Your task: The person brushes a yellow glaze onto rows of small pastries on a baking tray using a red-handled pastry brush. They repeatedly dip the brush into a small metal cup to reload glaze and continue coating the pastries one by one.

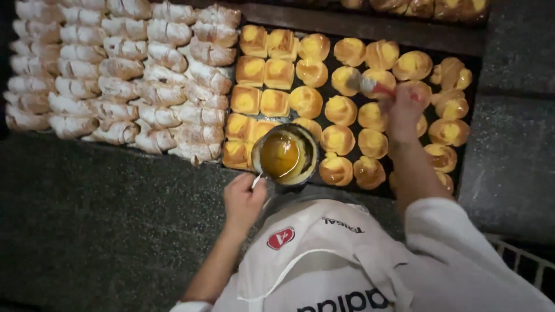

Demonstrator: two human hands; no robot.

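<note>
My left hand (244,199) grips the handle of a small metal pot (284,155) holding amber glaze, and keeps it over the near edge of a dark baking tray (399,36). My right hand (403,112) holds a red-handled pastry brush (370,86) with its bristles on a golden bun (346,78) near the tray's middle. Several shiny round and square buns fill the tray.
To the left, several rows of sugar-dusted rolled pastries (121,69) lie packed together. Another tray of glazed buns (428,7) shows at the top edge. A dark speckled counter (115,214) runs in front. My white apron (324,260) fills the bottom.
</note>
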